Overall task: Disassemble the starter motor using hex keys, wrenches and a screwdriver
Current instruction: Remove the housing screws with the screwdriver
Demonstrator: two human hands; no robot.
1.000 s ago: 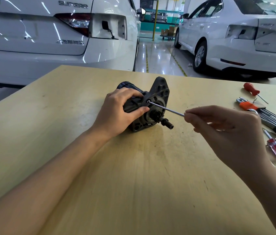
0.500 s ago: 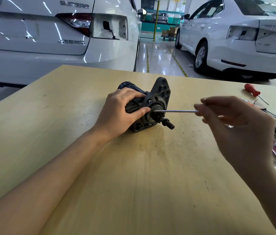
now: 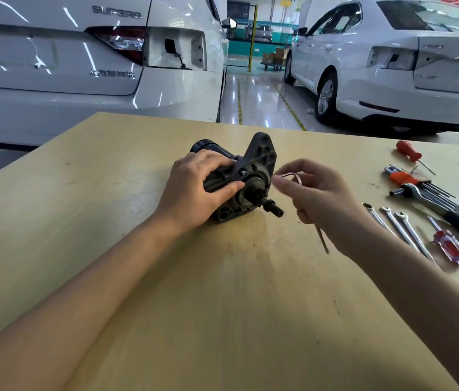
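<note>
Left hand [image 3: 198,190] still grips motor [image 3: 239,182] lying mid-table [image 3: 110,221], thumb on flange by bolt [image 3: 244,173]. Hex key [image 3: 293,176], a second ago seated long-end in bolt, now out and flipped: right hand [image 3: 321,198] pinches bend, long arm hanging down. Likely switching ends; bolt not yet out. Spare tools [image 3: 420,190] far right.

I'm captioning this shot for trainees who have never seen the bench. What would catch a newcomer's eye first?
First the dark starter motor lying mid-table, gripped by the left hand, its shaft pointing toward the camera. Just right of it the right hand holds a bent hex key, off the motor. Beyond that, a spread of tools lies at the table's right edge, with two white cars behind.
</note>
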